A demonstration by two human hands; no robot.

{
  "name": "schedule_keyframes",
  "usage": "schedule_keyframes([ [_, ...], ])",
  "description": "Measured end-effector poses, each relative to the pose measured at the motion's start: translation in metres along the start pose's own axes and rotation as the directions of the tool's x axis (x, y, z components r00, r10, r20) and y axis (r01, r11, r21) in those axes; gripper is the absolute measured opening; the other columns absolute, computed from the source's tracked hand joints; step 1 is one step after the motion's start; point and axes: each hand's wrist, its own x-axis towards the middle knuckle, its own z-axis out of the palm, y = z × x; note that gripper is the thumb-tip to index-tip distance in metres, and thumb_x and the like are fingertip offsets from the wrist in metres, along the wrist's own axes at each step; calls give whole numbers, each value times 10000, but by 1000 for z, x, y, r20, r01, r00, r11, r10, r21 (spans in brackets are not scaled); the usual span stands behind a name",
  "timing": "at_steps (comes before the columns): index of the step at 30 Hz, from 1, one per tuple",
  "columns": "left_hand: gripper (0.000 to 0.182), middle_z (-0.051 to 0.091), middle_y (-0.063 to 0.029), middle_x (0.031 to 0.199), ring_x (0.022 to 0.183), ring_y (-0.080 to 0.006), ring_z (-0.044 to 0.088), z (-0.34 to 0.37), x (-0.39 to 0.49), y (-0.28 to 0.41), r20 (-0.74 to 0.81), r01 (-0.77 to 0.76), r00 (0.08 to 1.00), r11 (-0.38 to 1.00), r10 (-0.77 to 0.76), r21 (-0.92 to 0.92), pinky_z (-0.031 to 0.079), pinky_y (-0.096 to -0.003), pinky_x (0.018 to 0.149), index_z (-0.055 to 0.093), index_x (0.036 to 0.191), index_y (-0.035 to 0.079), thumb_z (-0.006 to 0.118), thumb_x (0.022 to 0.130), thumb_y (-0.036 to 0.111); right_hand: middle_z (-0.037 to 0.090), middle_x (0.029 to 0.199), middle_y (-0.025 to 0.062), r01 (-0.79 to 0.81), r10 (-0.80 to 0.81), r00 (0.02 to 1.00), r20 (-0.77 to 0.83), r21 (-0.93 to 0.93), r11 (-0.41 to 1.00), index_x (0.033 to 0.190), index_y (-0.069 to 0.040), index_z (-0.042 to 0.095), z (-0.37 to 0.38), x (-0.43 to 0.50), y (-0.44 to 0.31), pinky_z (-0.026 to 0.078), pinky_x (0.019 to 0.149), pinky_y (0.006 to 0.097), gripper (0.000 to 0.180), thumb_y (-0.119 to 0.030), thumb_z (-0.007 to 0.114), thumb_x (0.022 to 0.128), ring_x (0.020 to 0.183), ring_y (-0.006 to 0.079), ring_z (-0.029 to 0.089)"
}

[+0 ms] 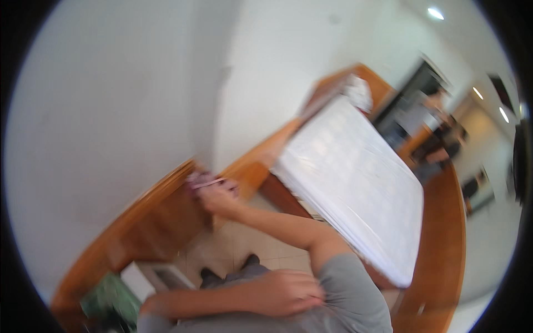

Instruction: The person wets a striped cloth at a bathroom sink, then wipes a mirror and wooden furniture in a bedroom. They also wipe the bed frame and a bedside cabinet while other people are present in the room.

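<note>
A crumpled purple cloth (198, 183) is in my right hand (220, 202), which reaches to the end of a wooden panel (173, 200) by the wall corner. The cloth seems to lie against the panel's top. Close to my body, in front of the grey shirt, is my left hand (291, 292), its fingers curled and blurred by motion; whether it holds anything cannot be seen. To the right lies a mattress in a white, shiny cover (354, 175), on a reddish-brown bed frame.
A white box (141, 279) and a green bag or cloth (110, 297) sit at lower left. My dark shoes stand on the tiled floor (233, 245). A white bundle (359, 93) rests at the mattress's far end. Blurred people (441, 145) are beyond the bed, near a dark doorway.
</note>
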Motion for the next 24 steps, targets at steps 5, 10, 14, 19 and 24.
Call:
schedule_keyframes([
  [5,115,623,-64,807,752,-181,602,-14,-105,-35,-88,437,893,898,-441,-55,466,-269,694,600,834,21,576,842,133,481,1211,168,-265,230,944,-236,-130,955,1078,15,576,10,36,-28,288,988,436,385,-228,460,804,1161,296,399],
  [10,104,631,-63,793,765,-118,599,-17,-161,-57,-247,606,660,697,-709,-383,484,-258,716,576,839,3,548,874,97,524,1146,143,-194,200,980,-5,-266,944,1111,13,552,0,24,-27,306,961,425,397,-221,449,807,1125,296,425],
  [14,117,628,-68,778,746,-124,599,-20,-180,-54,-300,566,641,699,-706,-437,484,-252,707,558,833,10,539,884,113,564,1011,126,-225,199,953,227,94,970,1057,-1,556,5,16,-39,354,904,412,333,-186,468,794,1055,314,458],
  [19,132,628,-68,772,708,-120,595,-11,-208,-61,-358,498,602,687,-713,-529,479,-245,678,552,817,15,538,886,128,531,970,208,-337,928,363,79,940,52,1026,13,516,-30,58,-56,368,869,425,277,-147,514,801,1000,379,460],
  [24,129,602,-55,730,658,-115,574,-11,-208,-62,-524,501,543,754,-656,-425,474,-251,634,537,804,31,530,884,132,430,1121,259,-190,918,-194,347,904,-382,1180,25,389,6,144,-93,328,930,429,431,-238,511,861,1065,398,411],
])
